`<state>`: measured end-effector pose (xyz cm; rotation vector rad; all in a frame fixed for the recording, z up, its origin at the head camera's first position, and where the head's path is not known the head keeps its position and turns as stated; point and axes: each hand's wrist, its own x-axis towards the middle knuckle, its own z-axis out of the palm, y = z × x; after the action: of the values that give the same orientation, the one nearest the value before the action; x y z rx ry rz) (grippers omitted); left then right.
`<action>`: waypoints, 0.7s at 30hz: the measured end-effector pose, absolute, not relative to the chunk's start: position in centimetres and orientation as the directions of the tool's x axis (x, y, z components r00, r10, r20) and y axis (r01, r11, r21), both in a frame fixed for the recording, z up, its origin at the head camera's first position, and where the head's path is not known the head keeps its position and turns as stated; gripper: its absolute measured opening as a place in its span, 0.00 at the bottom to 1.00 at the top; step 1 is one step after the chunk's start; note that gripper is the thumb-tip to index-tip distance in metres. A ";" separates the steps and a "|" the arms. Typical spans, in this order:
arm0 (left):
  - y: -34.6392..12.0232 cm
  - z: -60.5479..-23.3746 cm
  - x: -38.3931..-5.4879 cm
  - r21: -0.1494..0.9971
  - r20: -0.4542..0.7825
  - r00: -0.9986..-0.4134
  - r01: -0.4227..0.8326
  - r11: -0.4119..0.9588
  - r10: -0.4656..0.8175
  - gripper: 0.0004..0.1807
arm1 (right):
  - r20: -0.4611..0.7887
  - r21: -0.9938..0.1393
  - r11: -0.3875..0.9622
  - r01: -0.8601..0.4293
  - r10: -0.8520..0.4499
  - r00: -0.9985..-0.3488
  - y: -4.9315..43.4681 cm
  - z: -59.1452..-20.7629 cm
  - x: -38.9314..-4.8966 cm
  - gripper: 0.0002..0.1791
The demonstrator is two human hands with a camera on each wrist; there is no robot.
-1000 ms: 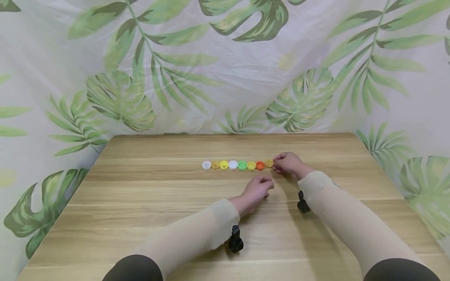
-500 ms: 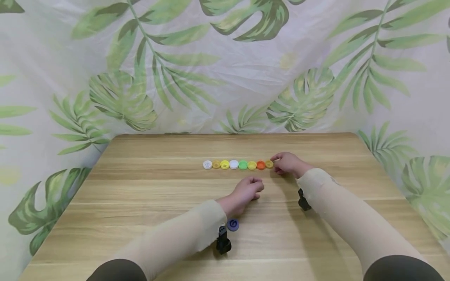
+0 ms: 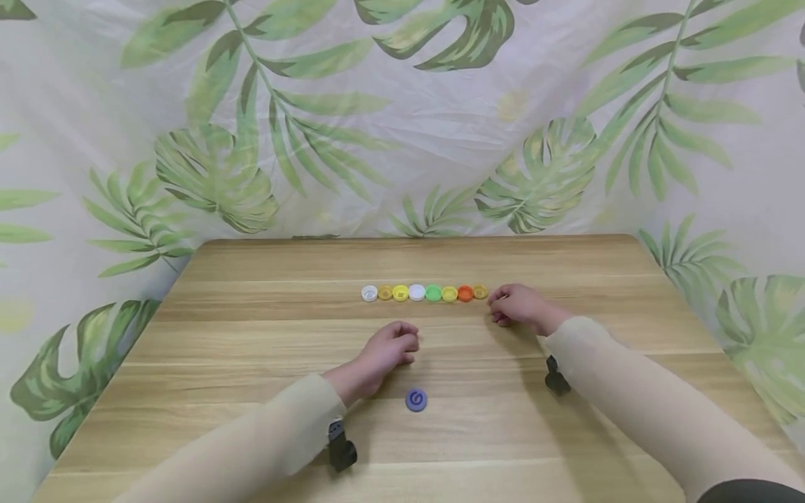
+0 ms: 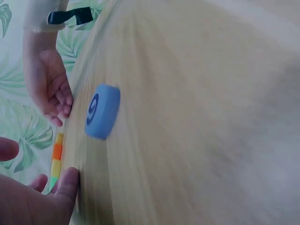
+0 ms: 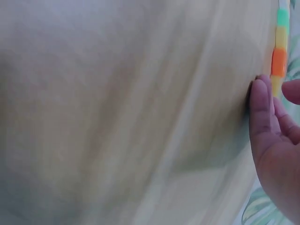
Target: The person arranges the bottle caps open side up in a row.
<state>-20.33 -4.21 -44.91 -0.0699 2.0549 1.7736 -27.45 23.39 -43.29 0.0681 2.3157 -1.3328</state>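
Several bottle caps in white, amber, yellow, green and orange-red lie side by side in a straight row across the table. A white cap (image 3: 369,293) is at the row's left end and an amber cap (image 3: 480,292) at its right end. Just right of the amber cap, my right hand (image 3: 522,305) rests low over the wood, fingers loosely bent, holding nothing. My left hand (image 3: 380,353) hovers in front of the row with relaxed fingers and nothing in them. Nearer to me lies a single blue cap (image 3: 416,400) with a dark swirl on top, apart from both hands.
The wooden table (image 3: 251,391) reaches back to a leaf-print cloth (image 3: 339,175) that hangs behind it. A black wrist camera (image 3: 342,447) sits under my left sleeve, and another camera (image 3: 556,377) under the right one.
My left hand has moved left, away from the row's right end, and the blue cap that its arm covered now shows. My right hand has drawn slightly back from the amber cap.
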 end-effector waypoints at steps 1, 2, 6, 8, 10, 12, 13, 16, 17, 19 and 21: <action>-4.7 -44.9 -20.1 0.931 -0.350 -0.904 -0.306 0.201 0.244 0.23 | -0.420 -0.810 0.524 0.262 -0.208 -0.883 23.2 -43.3 -27.1 0.15; -5.2 -44.8 -19.9 0.926 -0.359 -0.896 -0.308 0.217 0.260 0.23 | -0.426 -0.814 0.520 0.258 -0.233 -0.874 23.0 -43.4 -26.7 0.15; -6.9 -43.9 -19.2 0.904 -0.404 -0.840 -0.307 0.297 0.361 0.22 | -0.448 -0.818 0.523 0.239 -0.319 -0.835 21.4 -43.6 -24.9 0.15; -7.6 -43.3 -18.8 0.886 -0.438 -0.805 -0.313 0.342 0.399 0.22 | -0.449 -0.823 0.524 0.221 -0.361 -0.818 20.4 -43.7 -23.7 0.15; -8.2 -43.0 -18.5 0.870 -0.466 -0.779 -0.316 0.378 0.420 0.20 | -0.446 -0.830 0.520 0.204 -0.398 -0.802 19.4 -43.8 -22.4 0.15; -8.5 -42.9 -18.0 0.859 -0.482 -0.763 -0.315 0.403 0.432 0.19 | -0.445 -0.834 0.519 0.189 -0.430 -0.785 18.5 -43.8 -21.1 0.15; -8.6 -42.8 -17.8 0.858 -0.485 -0.756 -0.313 0.407 0.440 0.19 | -0.446 -0.834 0.521 0.183 -0.440 -0.780 18.0 -43.9 -20.5 0.14; -8.5 -42.9 -17.1 0.863 -0.482 -0.740 -0.311 0.397 0.469 0.18 | -0.448 -0.838 0.513 0.189 -0.446 -0.774 16.6 -43.9 -18.9 0.12; -8.4 -42.9 -16.9 0.866 -0.481 -0.735 -0.312 0.391 0.478 0.18 | -0.443 -0.838 0.513 0.183 -0.446 -0.778 16.2 -43.9 -18.4 0.12; -8.0 -42.9 -16.6 0.871 -0.478 -0.723 -0.317 0.376 0.499 0.19 | -0.432 -0.842 0.511 0.174 -0.444 -0.785 15.5 -44.0 -17.6 0.11; -7.5 -42.9 -16.4 0.875 -0.474 -0.717 -0.316 0.367 0.512 0.19 | -0.408 -0.845 0.516 0.142 -0.449 -0.795 14.8 -44.0 -16.9 0.11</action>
<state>-16.39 -7.53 -42.89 0.1704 1.8959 1.4325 -16.95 14.77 -44.00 -0.2487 2.1575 -1.2776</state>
